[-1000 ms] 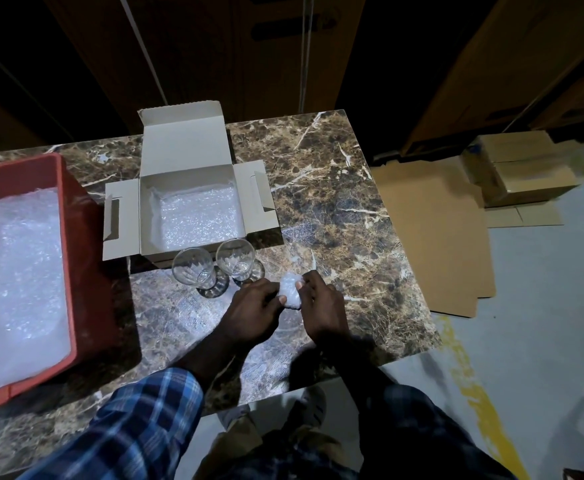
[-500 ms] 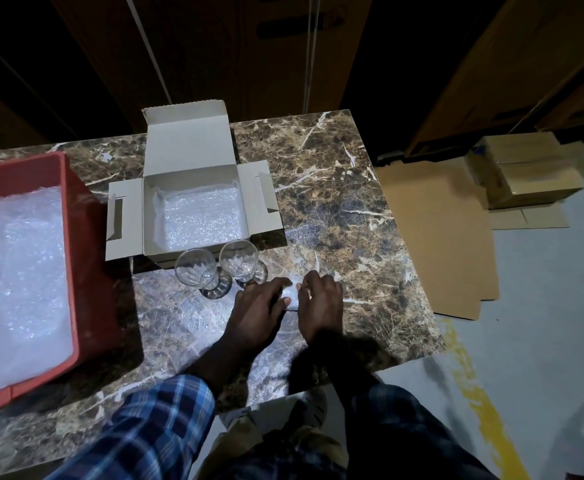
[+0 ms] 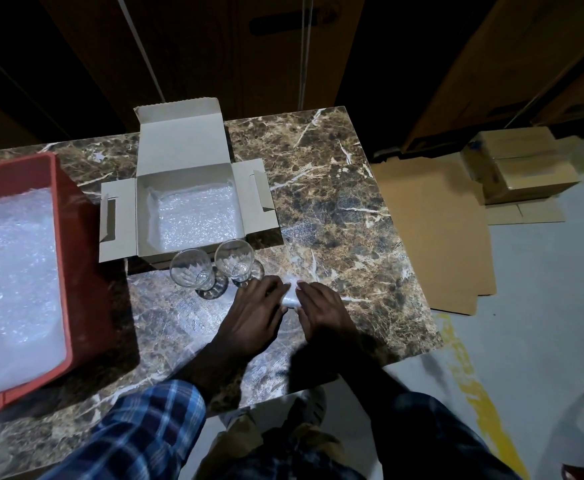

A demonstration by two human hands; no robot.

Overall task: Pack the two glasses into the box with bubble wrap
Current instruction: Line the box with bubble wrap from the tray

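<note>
Both hands lie flat on the marble table [image 3: 335, 188], palms down and side by side. The left hand [image 3: 254, 317] and the right hand [image 3: 321, 311] have their fingers extended and pressing on a small wad of bubble wrap [image 3: 291, 295] that shows in the gap between them. The fingers look straight rather than curled; how much of the wad is tucked beneath them is hidden.

Just beyond the left fingertips stand two empty glasses, upright and close together: glass A [image 3: 190, 276] to the left and glass B [image 3: 234, 260] nearer the fingers, its foot almost touching the left fingertips. Neither glass is wrapped or in the box.

Directly beyond the glasses sits the box [image 3: 145, 216], open, its lid standing up at the back and its side flaps spread flat. Its floor is lined with a liner [image 3: 197, 216] of bubble wrap and nothing else lies in it.

Well to the left of the left hand is a red crate [image 3: 76, 271], filled with a heap of wrap [image 3: 10, 285].

Off the table, right of the right hand, flat cardboard [image 3: 432, 230] lies on the floor, with closed cartons [image 3: 519, 164] beyond it.
</note>
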